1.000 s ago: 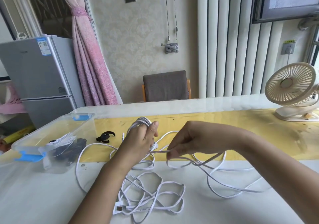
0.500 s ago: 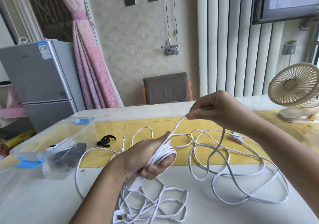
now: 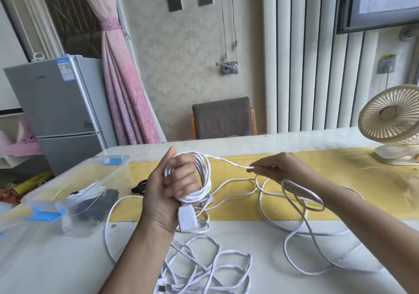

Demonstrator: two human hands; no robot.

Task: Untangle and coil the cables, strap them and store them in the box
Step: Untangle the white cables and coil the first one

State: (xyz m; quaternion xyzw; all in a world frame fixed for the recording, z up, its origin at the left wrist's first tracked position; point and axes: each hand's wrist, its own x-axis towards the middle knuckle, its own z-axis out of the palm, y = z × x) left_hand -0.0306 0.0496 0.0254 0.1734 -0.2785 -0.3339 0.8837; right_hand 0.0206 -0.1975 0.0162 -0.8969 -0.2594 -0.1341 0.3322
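**White cable part-coiled in hand, table stock listed near to far**

1. Loose white cable tangle [image 3: 204, 271], flat on the table [image 3: 56, 271], nearest the viewer, below the left hand; a plug end shows at its lower edge.
2. Left hand [image 3: 169, 194], fingers [image 3: 181, 180] closed in a fist round a coil of white cable [image 3: 203, 175]; several turns wrap the hand, thumb raised above them. A white rectangular connector [image 3: 187, 217] hangs just under the fist.
3. Right hand [image 3: 281, 169], fingers [image 3: 260, 169] pinched shut on one strand of the same cable, level with the coil's top. The strand runs from the coil across to the pinch.
4. Slack cable loops [image 3: 301, 237], beneath and beyond the right fingers, lying over the yellow table runner [image 3: 340, 180] and the pale table top.
5. Black strap [image 3: 138, 186], just left of the left hand, on the runner.
6. Clear plastic box [image 3: 74, 187] with blue latches, further left of the left fingers; white and dark cables inside.
7. Cream desk fan [image 3: 392, 126], far right of the right fingers, at the table's back edge.
8. Chair back [image 3: 222, 118], beyond the table.
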